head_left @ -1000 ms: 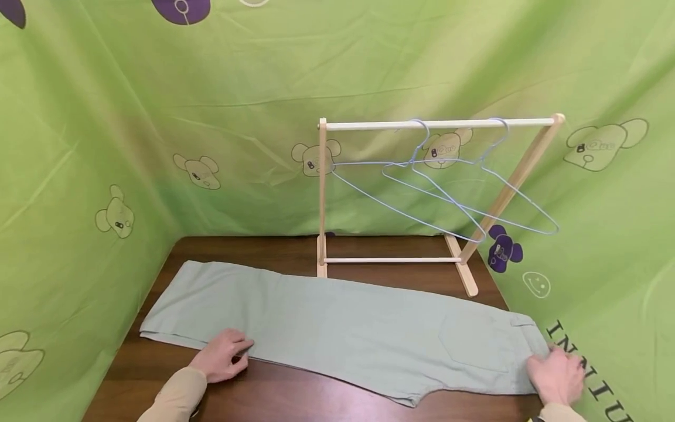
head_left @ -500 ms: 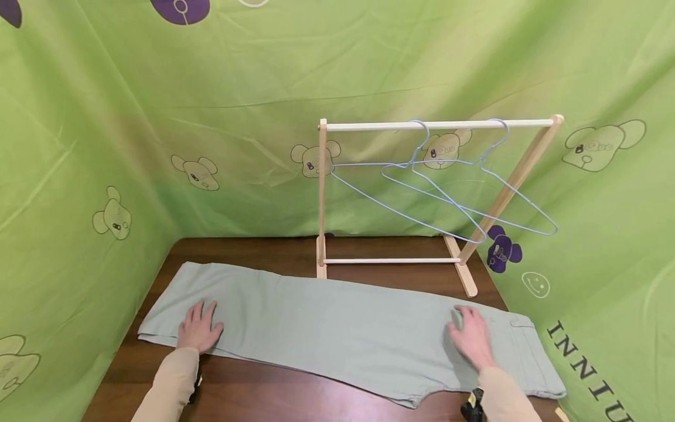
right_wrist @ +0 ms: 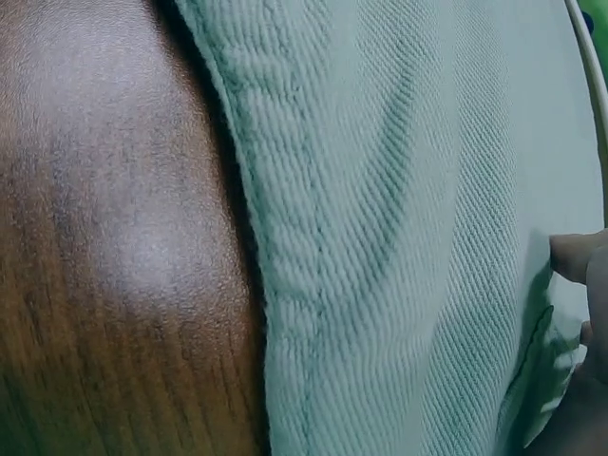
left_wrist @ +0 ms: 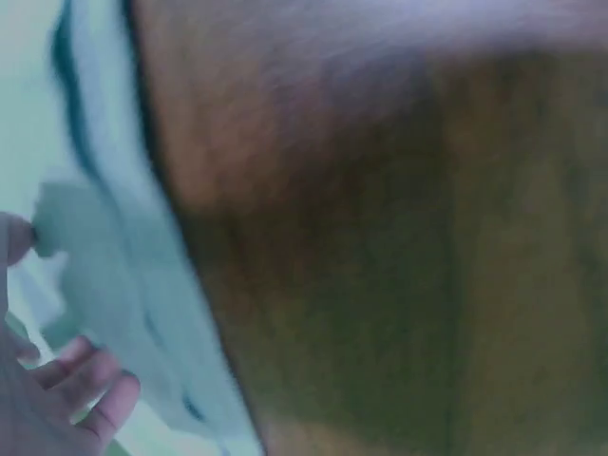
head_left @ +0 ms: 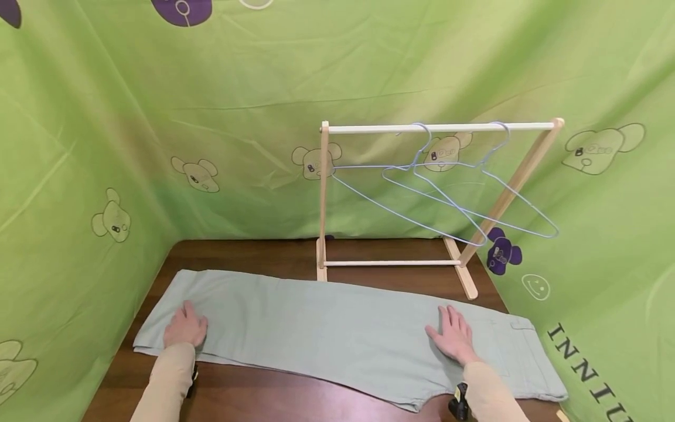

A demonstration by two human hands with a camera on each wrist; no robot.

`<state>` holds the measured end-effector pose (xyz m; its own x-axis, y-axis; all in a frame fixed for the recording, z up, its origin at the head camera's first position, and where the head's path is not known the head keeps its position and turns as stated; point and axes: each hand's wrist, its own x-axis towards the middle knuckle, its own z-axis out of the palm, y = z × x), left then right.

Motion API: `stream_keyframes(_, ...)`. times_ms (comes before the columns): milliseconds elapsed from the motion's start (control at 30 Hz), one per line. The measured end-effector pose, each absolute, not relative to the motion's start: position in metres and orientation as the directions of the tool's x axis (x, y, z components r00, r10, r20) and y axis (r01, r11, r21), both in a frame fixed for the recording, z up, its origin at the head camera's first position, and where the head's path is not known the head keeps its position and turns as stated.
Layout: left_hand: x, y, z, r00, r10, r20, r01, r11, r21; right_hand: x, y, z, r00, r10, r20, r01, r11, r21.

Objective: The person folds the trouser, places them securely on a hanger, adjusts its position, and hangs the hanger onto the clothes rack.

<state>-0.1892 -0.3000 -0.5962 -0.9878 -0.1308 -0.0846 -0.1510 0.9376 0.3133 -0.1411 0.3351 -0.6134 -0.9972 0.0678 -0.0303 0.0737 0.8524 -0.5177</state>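
Observation:
Pale green trousers (head_left: 316, 328), folded lengthwise, lie flat across the table, leg ends at the left and waistband at the right. Over the leg end is my left hand (head_left: 184, 327), its fingers loosely extended; in the left wrist view its fingers (left_wrist: 90, 385) show beside the blurred cloth. My right hand (head_left: 452, 335) has its fingers spread over the upper part, left of the back pocket. In the right wrist view, the trousers' stitched edge (right_wrist: 285, 247) runs beside the wood, with part of the hand at the right border. Neither hand grips the cloth.
Behind the trousers stands a wooden garment rack (head_left: 387, 129) with two thin lilac wire hangers (head_left: 406, 220) on its top rail. The brown table (head_left: 253, 392) is enclosed by green printed fabric (head_left: 237, 146) at the back and sides.
My right hand has left the waistband and moved left across the trousers. My left hand has come off the near edge and moved left onto the leg end, its fingers straightening.

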Motion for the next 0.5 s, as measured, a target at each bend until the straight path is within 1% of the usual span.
stream_keyframes(100, -0.189, -0.306, -0.591, -0.983, -0.161, -0.093, -0.181, 0.944, 0.277, -0.141, 0.336, -0.616, -0.993, 0.073, -0.09, 0.11, 0.837, -0.536)
stream_keyframes(200, -0.184, -0.313, -0.594, -0.979, -0.203, -0.03, -0.204, 0.948, 0.243, -0.141, 0.339, -0.62, -0.989, 0.069, -0.128, 0.127, 0.84, -0.527)
stream_keyframes(267, -0.18, -0.319, -0.597, -0.971, -0.238, -0.005, -0.231, 0.938, 0.259, -0.142, 0.34, -0.62, -0.984, 0.067, -0.166, 0.144, 0.844, -0.517)
stream_keyframes(333, -0.176, -0.324, -0.598, -0.962, -0.271, -0.036, -0.269, 0.915, 0.299, -0.143, 0.343, -0.624, -0.981, 0.061, -0.185, 0.149, 0.844, -0.515)
stream_keyframes(433, -0.171, -0.331, -0.597, -0.944, -0.3, -0.138, -0.33, 0.876, 0.353, -0.143, 0.346, -0.627, -0.978, 0.052, -0.2, 0.15, 0.845, -0.514)
stream_keyframes(500, -0.168, -0.336, -0.598, -0.937, -0.302, -0.173, -0.345, 0.869, 0.355, -0.142, 0.348, -0.633, -0.984, 0.044, -0.171, 0.128, 0.845, -0.519)
